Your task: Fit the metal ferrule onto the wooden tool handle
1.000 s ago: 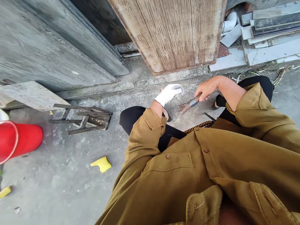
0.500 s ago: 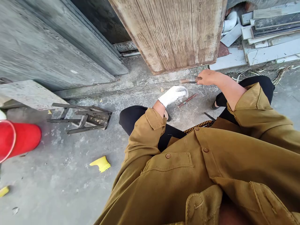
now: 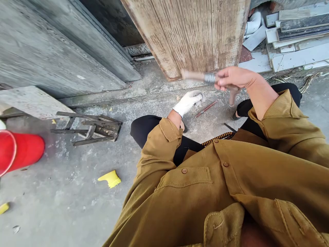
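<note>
Grips a wire-bound wooden tool (image 3: pixel 210 78) in the bare right hand (image 3: pixel 235 77), with fingers closed around it just beside the wire. Points one blurred end leftward, above and beyond the other hand, and shows another brown length hanging below the right palm (too smeared to tell the joint). Bends the white-gloved left hand (image 3: pixel 190 102) into a narrow curl below that blurred end; cannot tell about anything held inside. Has a thin reddish-brown stick (image 3: pixel 206 109) on the concrete floor (image 3: pixel 69 199), near the gloved fingertips and below the gap between the hands. Has also a dark bar (image 3: pixel 229 128) on the body side of the right hand. Faces, beyond both hands, a worn plank panel (image 3: pixel 192 37), overlapped in view by the tool's tip (cannot tell touching from apart). Shows, well left of the glove, a wooden stool (image 3: pixel 94 127), with a yellow scrap (image 3: pixel 110 178) nearer the body. Shows stacked boards (image 3: pixel 300 61) beyond the right hand, off to its right, and a red bucket (image 3: pixel 28 149) farthest left of the glove.
</note>
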`<action>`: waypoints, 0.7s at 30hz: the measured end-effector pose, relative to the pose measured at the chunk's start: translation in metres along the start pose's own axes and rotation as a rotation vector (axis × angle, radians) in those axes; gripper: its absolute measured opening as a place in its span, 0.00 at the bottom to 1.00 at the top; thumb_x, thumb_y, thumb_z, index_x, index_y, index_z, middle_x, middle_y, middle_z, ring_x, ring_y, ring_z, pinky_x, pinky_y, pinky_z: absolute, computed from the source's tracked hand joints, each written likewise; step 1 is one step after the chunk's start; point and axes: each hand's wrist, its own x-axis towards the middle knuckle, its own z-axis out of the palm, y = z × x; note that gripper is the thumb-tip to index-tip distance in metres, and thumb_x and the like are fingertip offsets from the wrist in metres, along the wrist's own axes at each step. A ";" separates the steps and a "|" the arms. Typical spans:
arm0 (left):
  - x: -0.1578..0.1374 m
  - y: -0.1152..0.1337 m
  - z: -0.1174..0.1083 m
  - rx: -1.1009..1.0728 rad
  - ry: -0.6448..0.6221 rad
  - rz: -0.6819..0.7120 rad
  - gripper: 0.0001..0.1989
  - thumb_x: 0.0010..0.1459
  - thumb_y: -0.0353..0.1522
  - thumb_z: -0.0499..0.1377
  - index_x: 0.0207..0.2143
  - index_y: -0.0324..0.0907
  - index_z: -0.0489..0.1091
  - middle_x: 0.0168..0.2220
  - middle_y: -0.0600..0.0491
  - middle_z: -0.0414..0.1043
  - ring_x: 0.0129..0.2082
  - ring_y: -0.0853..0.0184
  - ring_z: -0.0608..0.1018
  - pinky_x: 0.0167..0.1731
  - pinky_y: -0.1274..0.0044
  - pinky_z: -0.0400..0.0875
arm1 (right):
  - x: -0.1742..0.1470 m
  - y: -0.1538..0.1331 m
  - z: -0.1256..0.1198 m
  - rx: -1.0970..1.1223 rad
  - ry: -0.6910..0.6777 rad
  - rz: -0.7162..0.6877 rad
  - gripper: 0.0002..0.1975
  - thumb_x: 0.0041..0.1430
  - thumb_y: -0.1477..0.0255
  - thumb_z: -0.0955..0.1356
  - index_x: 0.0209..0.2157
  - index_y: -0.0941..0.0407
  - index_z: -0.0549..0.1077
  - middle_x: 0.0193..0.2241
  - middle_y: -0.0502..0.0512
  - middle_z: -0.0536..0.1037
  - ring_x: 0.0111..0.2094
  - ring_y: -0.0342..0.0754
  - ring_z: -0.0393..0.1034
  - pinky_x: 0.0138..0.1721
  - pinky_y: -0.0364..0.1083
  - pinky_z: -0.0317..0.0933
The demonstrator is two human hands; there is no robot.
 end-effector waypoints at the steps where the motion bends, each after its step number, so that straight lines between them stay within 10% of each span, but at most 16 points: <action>1: 0.000 -0.001 0.000 -0.019 -0.020 0.033 0.14 0.65 0.39 0.67 0.33 0.37 0.74 0.20 0.58 0.66 0.19 0.75 0.67 0.26 0.80 0.64 | 0.002 0.003 -0.003 0.037 0.158 -0.014 0.12 0.68 0.64 0.75 0.34 0.56 0.76 0.30 0.53 0.77 0.30 0.44 0.70 0.37 0.45 0.69; 4: -0.001 -0.001 0.002 -0.028 -0.133 0.045 0.17 0.64 0.42 0.69 0.32 0.36 0.76 0.19 0.58 0.65 0.19 0.75 0.66 0.24 0.80 0.62 | 0.017 0.017 -0.004 -0.055 0.408 0.100 0.11 0.73 0.65 0.71 0.36 0.56 0.76 0.28 0.56 0.76 0.30 0.47 0.71 0.36 0.47 0.70; 8: -0.002 0.001 0.007 -0.013 -0.239 -0.044 0.16 0.63 0.40 0.69 0.32 0.35 0.77 0.17 0.58 0.63 0.18 0.75 0.64 0.23 0.80 0.61 | 0.036 0.031 0.006 -0.574 0.360 0.288 0.11 0.71 0.68 0.71 0.46 0.61 0.81 0.40 0.66 0.82 0.46 0.60 0.78 0.48 0.54 0.71; 13: -0.002 0.003 0.008 0.017 -0.191 -0.070 0.11 0.62 0.34 0.68 0.30 0.35 0.76 0.18 0.58 0.65 0.17 0.76 0.63 0.24 0.80 0.63 | 0.036 0.029 0.020 -0.877 -0.059 0.439 0.10 0.70 0.68 0.73 0.44 0.60 0.83 0.42 0.66 0.83 0.47 0.61 0.79 0.48 0.53 0.68; 17: -0.001 0.005 0.008 0.057 -0.136 -0.101 0.06 0.59 0.27 0.64 0.28 0.35 0.76 0.23 0.54 0.73 0.19 0.77 0.66 0.22 0.82 0.59 | 0.029 0.027 0.033 -0.749 -0.533 0.433 0.06 0.65 0.69 0.75 0.38 0.58 0.82 0.28 0.54 0.79 0.34 0.51 0.75 0.40 0.48 0.65; 21: 0.000 0.004 0.006 0.067 -0.035 -0.089 0.05 0.60 0.24 0.63 0.29 0.35 0.75 0.22 0.56 0.70 0.19 0.77 0.66 0.23 0.82 0.58 | 0.019 0.019 0.031 -0.433 -0.699 0.260 0.09 0.62 0.66 0.76 0.37 0.58 0.80 0.28 0.50 0.78 0.32 0.46 0.73 0.37 0.44 0.65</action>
